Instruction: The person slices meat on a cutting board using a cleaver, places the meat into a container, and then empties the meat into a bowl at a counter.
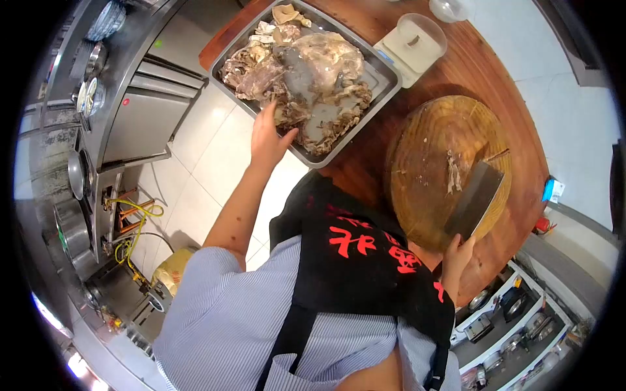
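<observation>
My left hand point(267, 138) reaches over the near left rim of a metal tray point(386, 98), thumb spread away from the fingers. Its fingertips touch the brown cooked meat point(261, 81) heaped inside; the very tips are hard to make out. In my right hand point(458, 260) is the handle of a cleaver point(475, 202). The wide blade rests over the right part of a round wooden chopping block point(417, 189). Small meat shreds point(453, 173) lie on the block, left of the blade, and a thin brown strip point(499, 155) is beyond its far end.
A scale with a clear container point(420, 49) stands right of the tray on the wooden table point(495, 78). Near the table's far edge is a clear bowl point(450, 8). Steel cabinets point(147, 117) line the left; a shelf rack with pans point(515, 345) is lower right.
</observation>
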Action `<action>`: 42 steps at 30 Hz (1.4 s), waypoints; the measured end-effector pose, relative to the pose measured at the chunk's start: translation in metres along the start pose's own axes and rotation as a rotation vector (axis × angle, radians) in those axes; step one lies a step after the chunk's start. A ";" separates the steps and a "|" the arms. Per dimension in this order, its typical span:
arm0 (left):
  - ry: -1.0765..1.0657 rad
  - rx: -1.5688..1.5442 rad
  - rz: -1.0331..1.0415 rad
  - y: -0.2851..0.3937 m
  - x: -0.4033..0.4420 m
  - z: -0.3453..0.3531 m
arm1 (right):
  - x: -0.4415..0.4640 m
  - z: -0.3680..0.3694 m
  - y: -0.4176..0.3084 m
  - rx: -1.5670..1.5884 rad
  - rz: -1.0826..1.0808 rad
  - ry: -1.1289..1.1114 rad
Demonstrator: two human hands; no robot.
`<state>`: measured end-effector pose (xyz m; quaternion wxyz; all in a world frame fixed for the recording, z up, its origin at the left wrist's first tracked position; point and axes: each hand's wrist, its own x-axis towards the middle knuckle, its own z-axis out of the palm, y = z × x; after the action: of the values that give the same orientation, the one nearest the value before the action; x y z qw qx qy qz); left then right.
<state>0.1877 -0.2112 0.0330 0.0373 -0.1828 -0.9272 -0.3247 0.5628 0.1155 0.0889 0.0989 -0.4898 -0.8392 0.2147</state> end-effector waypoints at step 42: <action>-0.293 -0.306 0.165 -0.028 0.049 0.012 | -0.010 0.021 -0.015 0.004 0.206 0.078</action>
<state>0.1328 -0.2083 0.0161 -0.0993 -0.3069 -0.8446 -0.4273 0.5484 0.0944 0.0778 0.1101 -0.5814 -0.7793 0.2062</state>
